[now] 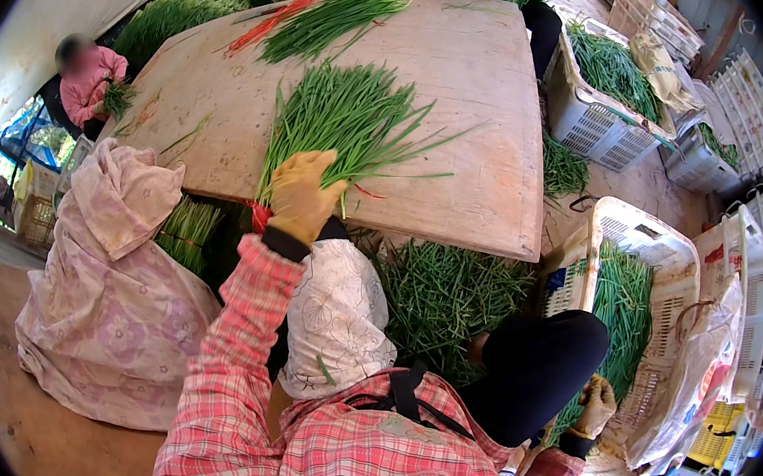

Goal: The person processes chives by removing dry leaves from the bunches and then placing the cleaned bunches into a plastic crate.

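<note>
A loose bunch of garlic chives (343, 118) lies fanned out on the wooden table, tips pointing away from me. My left hand (302, 193), in a yellowish glove, is closed over the bunch's near end at the table edge. A red tie (260, 217) shows beside that wrist. Low on the right, my gloved right hand (598, 405) is at the near end of a white crate (647, 233), against the long green stalks (620, 310) inside. Its fingers are curled, and what they hold is hidden.
Another chive bunch (330, 23) and red ties (269, 26) lie farther up the table (479, 109). Loose greens (450, 292) are heaped under its near edge. A filled crate (607, 122) stands at right. A person in pink (90, 77) sits at left, near a cloth-covered heap (114, 303).
</note>
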`<state>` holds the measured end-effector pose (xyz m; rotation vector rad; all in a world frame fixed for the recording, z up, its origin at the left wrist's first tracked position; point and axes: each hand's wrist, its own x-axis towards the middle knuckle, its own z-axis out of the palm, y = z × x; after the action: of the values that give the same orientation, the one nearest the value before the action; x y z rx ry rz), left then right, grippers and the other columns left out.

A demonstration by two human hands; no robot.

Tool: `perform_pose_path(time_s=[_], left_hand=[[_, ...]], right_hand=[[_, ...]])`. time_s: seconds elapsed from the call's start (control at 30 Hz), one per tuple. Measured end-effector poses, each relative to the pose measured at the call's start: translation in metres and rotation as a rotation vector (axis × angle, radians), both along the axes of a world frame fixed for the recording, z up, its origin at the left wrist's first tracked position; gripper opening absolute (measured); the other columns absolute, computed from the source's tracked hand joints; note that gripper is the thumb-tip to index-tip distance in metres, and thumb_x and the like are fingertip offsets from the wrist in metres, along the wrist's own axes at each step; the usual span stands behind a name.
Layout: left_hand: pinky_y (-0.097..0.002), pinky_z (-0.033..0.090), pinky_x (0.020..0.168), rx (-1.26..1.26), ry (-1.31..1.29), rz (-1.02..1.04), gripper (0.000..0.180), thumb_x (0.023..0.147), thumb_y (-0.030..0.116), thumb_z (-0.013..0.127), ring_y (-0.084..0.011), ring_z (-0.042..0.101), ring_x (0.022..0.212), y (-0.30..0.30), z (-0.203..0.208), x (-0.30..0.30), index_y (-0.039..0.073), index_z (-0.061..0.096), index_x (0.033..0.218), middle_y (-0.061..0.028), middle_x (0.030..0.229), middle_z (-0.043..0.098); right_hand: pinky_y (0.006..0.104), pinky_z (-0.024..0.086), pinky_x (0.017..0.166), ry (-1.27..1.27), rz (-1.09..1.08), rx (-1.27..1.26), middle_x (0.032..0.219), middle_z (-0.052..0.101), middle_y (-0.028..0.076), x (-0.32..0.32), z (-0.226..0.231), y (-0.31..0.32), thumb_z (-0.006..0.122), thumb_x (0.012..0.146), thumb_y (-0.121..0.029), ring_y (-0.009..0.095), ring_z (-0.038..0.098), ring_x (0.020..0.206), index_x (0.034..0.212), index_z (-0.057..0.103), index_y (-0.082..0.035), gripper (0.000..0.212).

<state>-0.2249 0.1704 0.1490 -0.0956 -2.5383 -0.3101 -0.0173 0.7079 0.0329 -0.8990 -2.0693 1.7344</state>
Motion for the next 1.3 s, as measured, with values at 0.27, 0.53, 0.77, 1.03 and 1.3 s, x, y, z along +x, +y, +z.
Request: perform_pose_path(time_s=[0.27,0.53,0.77,1.03,1.3], left_hand=[[-0.0393,0.046,0.075,-0.157,-0.357,0.221,0.026,0.066,0.029,0.071,-0.0285,0.061,0.082,-0.023,-0.046,-0.085,0.010,0.070,0.084,-0.0116,0.084,0.064],[-0.0408,0.048,0.073,0.236,-0.252,0.347,0.035,0.068,0.027,0.075,-0.0288,0.064,0.083,-0.022,-0.047,-0.080,0.009,0.060,0.093,-0.0094,0.088,0.067],[-0.0410,0.048,0.076,-0.322,-0.444,0.246,0.058,0.061,0.049,0.075,-0.0300,0.057,0.093,0.004,-0.035,-0.060,0.007,0.055,0.096,-0.0125,0.094,0.061],[-0.0428,0.047,0.079,-0.422,-0.462,0.138,0.041,0.065,0.007,0.064,-0.0329,0.054,0.096,-0.020,-0.044,-0.055,0.009,0.054,0.105,-0.0138,0.102,0.055],[-0.0434,0.036,0.098,-0.242,-0.221,-0.216,0.073,0.059,0.017,0.067,-0.0365,0.047,0.114,-0.039,-0.058,-0.047,0.001,0.045,0.127,-0.0204,0.123,0.052]], right_hand=[[0.0184,0.037,0.047,-0.034,0.026,-0.087,0.066,0.057,-0.002,0.019,-0.032,-0.012,0.061,0.089,-0.021,0.005,0.046,0.052,0.093,0.063,-0.001,0.021],[0.0180,0.034,0.047,-0.082,-0.015,-0.101,0.069,0.058,-0.002,0.025,-0.050,-0.006,0.059,0.090,-0.014,0.004,0.045,0.053,0.094,0.063,0.001,0.016],[0.0179,0.034,0.049,-0.103,0.013,-0.096,0.070,0.058,-0.003,0.027,-0.062,0.003,0.056,0.090,-0.013,0.004,0.046,0.055,0.096,0.064,0.001,0.017],[0.0180,0.035,0.053,-0.085,-0.026,-0.138,0.074,0.060,-0.003,0.031,-0.069,-0.001,0.057,0.089,-0.013,0.004,0.047,0.059,0.098,0.064,0.001,0.018],[0.0217,0.044,0.063,-0.253,-0.075,0.039,0.078,0.064,0.003,0.020,-0.043,-0.018,0.063,0.083,-0.016,0.008,0.053,0.068,0.096,0.068,-0.001,0.021]])
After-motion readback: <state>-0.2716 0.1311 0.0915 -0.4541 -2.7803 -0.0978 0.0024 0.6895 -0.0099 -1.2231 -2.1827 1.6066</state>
